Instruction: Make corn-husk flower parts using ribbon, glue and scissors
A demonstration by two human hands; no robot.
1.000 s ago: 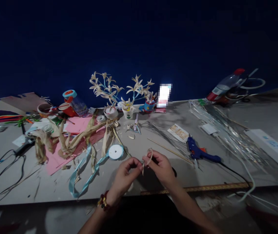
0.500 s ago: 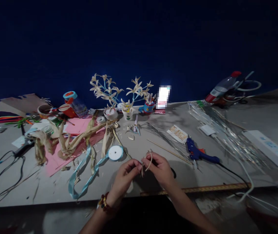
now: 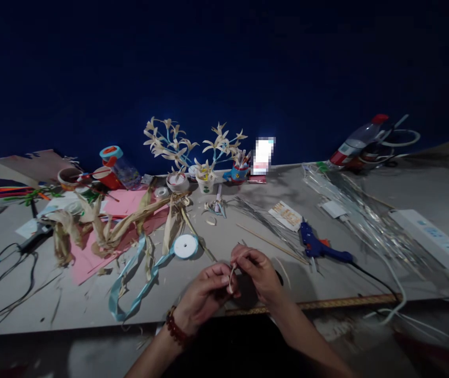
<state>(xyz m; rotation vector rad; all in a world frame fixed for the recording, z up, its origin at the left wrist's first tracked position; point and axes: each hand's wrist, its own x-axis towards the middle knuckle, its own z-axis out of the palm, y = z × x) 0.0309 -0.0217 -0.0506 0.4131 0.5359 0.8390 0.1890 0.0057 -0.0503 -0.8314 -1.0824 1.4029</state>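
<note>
Near the table's front edge, my left hand (image 3: 212, 286) and my right hand (image 3: 258, 270) come close together, fingers closed in a pinch. Between them is a small, pale, curved strip of dried husk (image 3: 231, 281), gripped by both sets of fingertips. A thin pale strip (image 3: 284, 270) shows just right of my right hand; whether it is held or lies on the table I cannot tell. Left of my hands are a spool of light blue ribbon (image 3: 185, 245) and dried husks (image 3: 104, 236). A thin wooden stick (image 3: 269, 241) lies beyond my right hand.
Husk flowers on blue stems (image 3: 175, 149) stand in small pots at the back, beside a lit phone (image 3: 262, 156). To the right lie a blue glue gun (image 3: 322, 247), metallic strands (image 3: 362, 220) and a white power strip (image 3: 432, 239). Pink paper (image 3: 86, 262) lies left.
My left hand has turned and opened its lower fingers slightly around the small strip. The curved strip at my right fingertips has gone from there; a thin strip now shows right of that hand.
</note>
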